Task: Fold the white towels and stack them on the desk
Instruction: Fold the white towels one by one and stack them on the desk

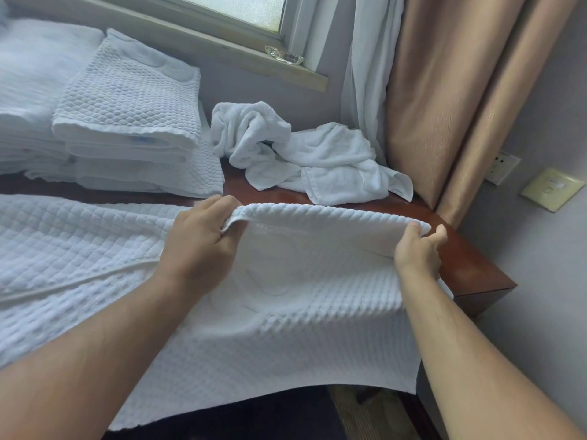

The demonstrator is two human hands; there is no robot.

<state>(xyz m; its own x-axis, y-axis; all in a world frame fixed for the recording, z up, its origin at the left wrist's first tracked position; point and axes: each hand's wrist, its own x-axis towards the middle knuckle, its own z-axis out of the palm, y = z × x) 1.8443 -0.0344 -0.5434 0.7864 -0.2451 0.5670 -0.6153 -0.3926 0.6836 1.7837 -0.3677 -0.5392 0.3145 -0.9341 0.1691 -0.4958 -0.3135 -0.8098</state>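
Observation:
A large white waffle-weave towel (279,328) lies spread over the dark red desk (470,268), its near edge hanging off the front. My left hand (200,246) grips the towel's far edge near the middle and lifts it. My right hand (419,249) pinches the same edge at the right corner, thumb out. A stack of folded white waffle towels (127,122) sits at the back left. A crumpled pile of plain white towels (305,154) lies at the back centre.
A window sill (286,71) with a small glass dish (284,55) runs behind the desk. White and tan curtains (444,100) hang at the right. Wall sockets (552,188) sit on the right wall. More folded white linen (28,90) is at far left.

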